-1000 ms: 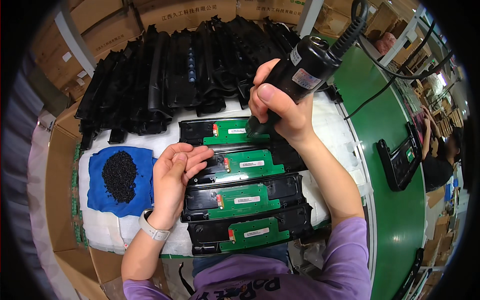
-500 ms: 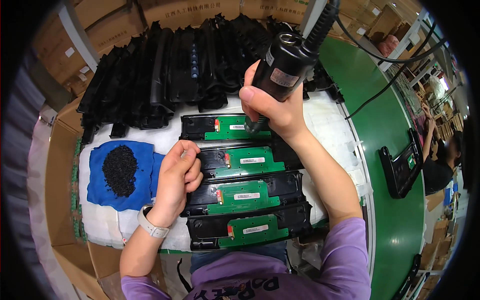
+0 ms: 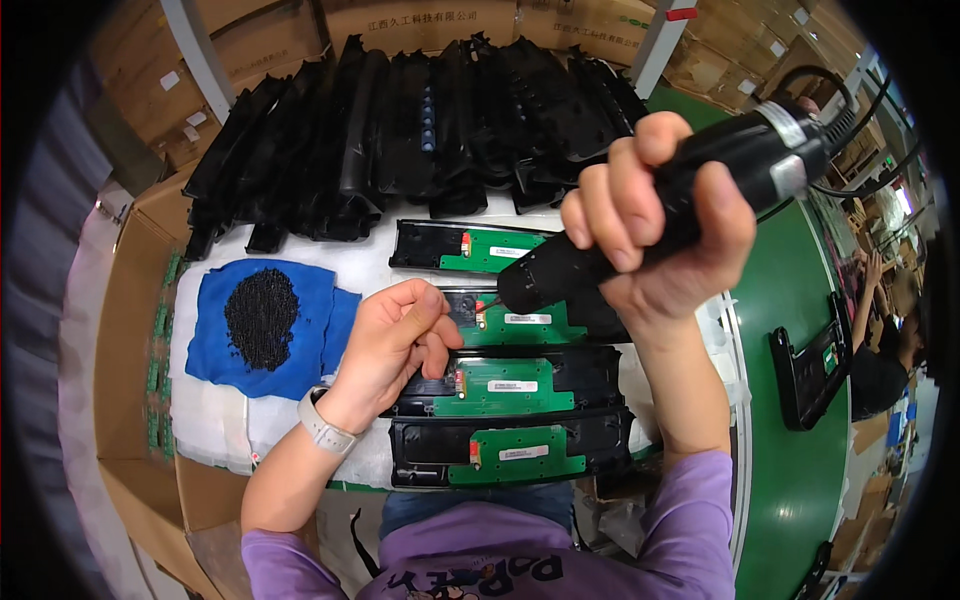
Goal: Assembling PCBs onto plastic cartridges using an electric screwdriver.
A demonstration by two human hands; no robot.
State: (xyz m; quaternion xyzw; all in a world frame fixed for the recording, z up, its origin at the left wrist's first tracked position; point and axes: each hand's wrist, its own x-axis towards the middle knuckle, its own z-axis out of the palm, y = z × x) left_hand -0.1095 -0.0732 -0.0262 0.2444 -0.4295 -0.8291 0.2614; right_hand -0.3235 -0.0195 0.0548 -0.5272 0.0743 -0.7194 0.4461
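My right hand (image 3: 640, 205) grips a black electric screwdriver (image 3: 748, 145), tilted so that its nose points down and left. Its thin bit ends close to the fingertips of my left hand (image 3: 392, 335), over the second black panel from the far end. The left thumb and index finger are pinched together; whatever is between them is too small to make out. Several black panels lie in a column, each with a green circuit board (image 3: 510, 388) bearing a white label and a small red part. Left of them, a heap of small black screws (image 3: 262, 318) rests on a blue cloth (image 3: 215, 350).
Long black plastic housings (image 3: 360, 150) stand in a packed row along the far side. A green conveyor belt (image 3: 790, 480) runs at the right, carrying a black housing (image 3: 812, 370). Cardboard boxes (image 3: 420, 35) form a wall behind. Another person (image 3: 890, 340) is at far right.
The screwdriver has swung from near upright over the farthest panel to a slant, its nose now by the second panel. My left hand has shifted slightly right, and the whole view has moved a little.
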